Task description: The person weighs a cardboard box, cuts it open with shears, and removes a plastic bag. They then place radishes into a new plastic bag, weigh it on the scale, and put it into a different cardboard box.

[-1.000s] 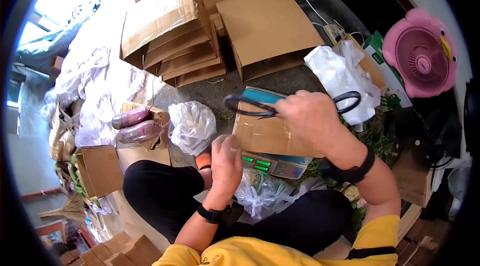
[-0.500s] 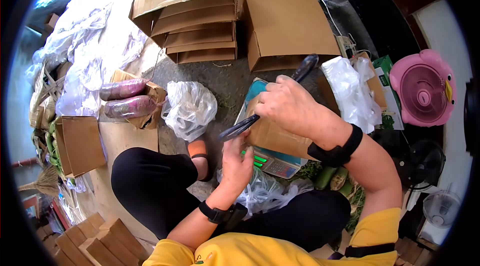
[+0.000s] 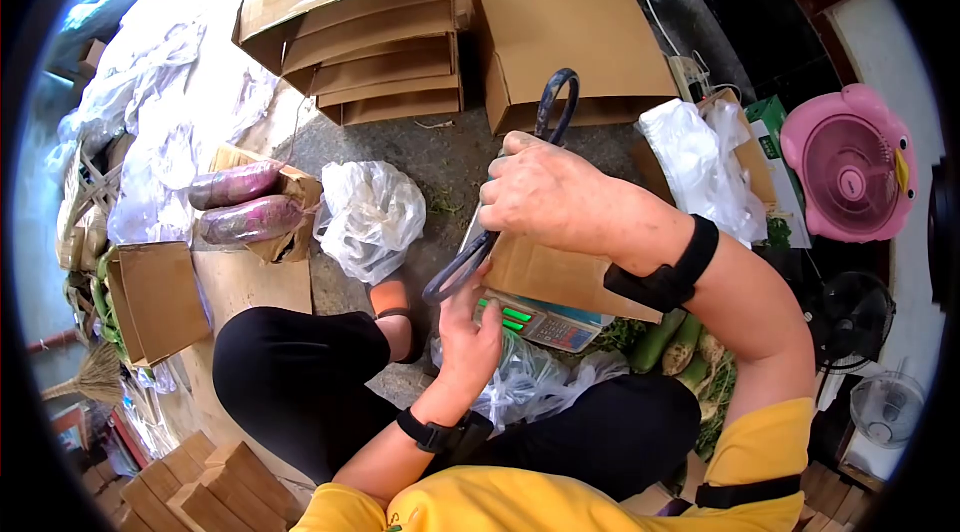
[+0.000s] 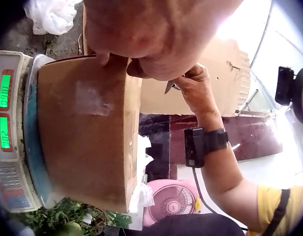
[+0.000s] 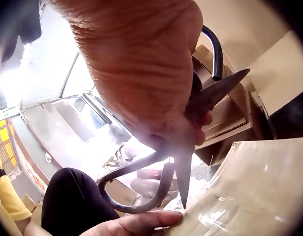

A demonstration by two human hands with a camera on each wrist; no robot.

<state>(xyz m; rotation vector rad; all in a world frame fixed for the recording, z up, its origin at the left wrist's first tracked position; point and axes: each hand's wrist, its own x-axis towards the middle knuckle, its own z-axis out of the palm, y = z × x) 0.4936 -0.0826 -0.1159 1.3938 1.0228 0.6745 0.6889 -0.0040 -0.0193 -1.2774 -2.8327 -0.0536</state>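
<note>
My right hand [image 3: 545, 194] grips black-handled scissors [image 5: 183, 177] around the pivot. The blades stand apart in the right wrist view, and one tip points down at the box edge beside a left fingertip. Both loop handles stick out past the hand. Under it a taped cardboard box [image 4: 82, 137] lies on a digital scale [image 3: 555, 330] with green displays. My left hand [image 3: 468, 344] is at the box's near left corner, fingers extended and fingertips at its edge. In the left wrist view that hand [image 4: 141, 34] partly covers the top of the box.
A crumpled plastic bag [image 3: 372, 217] and two purple, wrapped long vegetables [image 3: 250, 219] lie left. Folded cartons [image 3: 570, 32] stand ahead. White plastic bags [image 3: 695, 167] and a pink basin [image 3: 850, 167] are on the right. Green vegetables [image 3: 655, 344] lie beside the scale.
My right hand has brought the scissors left and down toward the box's near left edge, turning them from lying level to upright. My left hand has moved slightly up to the box.
</note>
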